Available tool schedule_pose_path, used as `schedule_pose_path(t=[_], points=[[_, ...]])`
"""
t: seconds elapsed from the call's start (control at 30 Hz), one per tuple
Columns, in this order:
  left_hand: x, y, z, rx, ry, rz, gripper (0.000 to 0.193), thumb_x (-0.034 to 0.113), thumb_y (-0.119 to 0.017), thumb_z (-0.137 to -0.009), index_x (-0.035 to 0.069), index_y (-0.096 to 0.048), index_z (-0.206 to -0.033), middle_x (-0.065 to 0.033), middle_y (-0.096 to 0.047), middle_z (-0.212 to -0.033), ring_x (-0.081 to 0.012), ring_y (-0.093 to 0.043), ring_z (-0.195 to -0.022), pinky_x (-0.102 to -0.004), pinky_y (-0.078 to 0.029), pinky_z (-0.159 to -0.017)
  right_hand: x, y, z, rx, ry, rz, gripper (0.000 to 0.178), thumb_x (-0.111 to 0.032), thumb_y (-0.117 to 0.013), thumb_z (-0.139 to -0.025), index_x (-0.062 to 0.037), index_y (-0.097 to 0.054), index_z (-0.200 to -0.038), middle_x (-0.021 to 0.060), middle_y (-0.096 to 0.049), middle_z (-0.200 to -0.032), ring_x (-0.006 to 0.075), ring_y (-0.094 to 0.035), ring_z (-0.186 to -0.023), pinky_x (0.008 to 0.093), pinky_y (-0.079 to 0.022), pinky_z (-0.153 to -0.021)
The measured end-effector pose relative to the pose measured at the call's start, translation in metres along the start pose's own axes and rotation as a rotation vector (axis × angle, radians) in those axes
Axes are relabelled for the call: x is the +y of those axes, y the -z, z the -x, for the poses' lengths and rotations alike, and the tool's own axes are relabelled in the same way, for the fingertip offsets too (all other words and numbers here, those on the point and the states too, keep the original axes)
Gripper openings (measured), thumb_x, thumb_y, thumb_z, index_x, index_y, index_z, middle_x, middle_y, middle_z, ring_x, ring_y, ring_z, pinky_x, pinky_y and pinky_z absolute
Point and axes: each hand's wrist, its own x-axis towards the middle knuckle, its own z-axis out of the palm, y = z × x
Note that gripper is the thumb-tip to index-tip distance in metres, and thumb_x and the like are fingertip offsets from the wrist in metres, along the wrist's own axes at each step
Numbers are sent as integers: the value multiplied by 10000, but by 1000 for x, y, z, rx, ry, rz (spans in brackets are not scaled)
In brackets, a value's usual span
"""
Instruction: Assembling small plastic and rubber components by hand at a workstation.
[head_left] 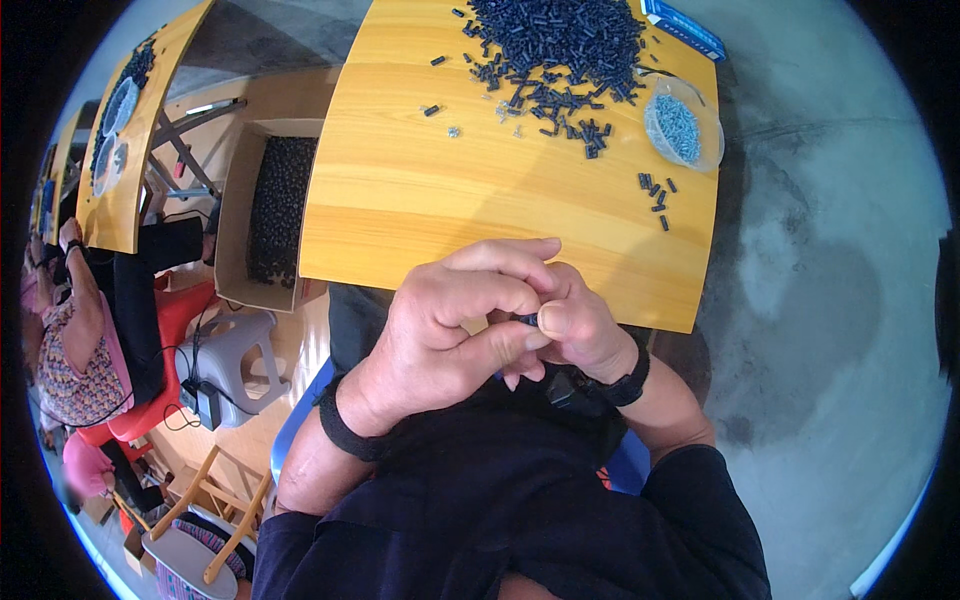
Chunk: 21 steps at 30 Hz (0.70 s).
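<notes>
dark piece point(526, 320) in both hands point(435, 325) point(583, 330), blue box point(686, 31) lettering illegible

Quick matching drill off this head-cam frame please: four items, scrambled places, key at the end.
Items
1. small dark piece
2. translucent bowl
3. cardboard box
4. dark pile

Places
A. left of the yellow table, off its top
B. heaped on the table's far part
C. held between the left hand and right hand
D. by the table's right edge, with small pale-blue pieces inside

Pairs: 1-C, 2-D, 3-A, 4-B
</notes>
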Motion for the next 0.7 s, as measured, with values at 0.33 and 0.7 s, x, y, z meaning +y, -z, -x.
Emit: schedule_pose_path(t=[0.33,0.7], points=[[4,-1,-3,28,41,16,172,-41,-671,-796,2,-705,-959,-182,-593,-1199,-283,-624,-1043,-338,-503,-866,5,4,-3,-179,24,-200,424,-333,-511,-923,75,-556,-1026,106,-556,-647,182,-562,-477,334,-540,-495],[16,-1,-6,-65,282,124,153,-29,-660,-817,-28,-700,-965,-195,-578,-1224,-310,-572,-1165,-390,-490,-949,-14,0,2,-29,-71,134,358,-252,-462,-877,49,-580,-1030,68,-544,-642,144,-548,-490,268,-472,-465]])
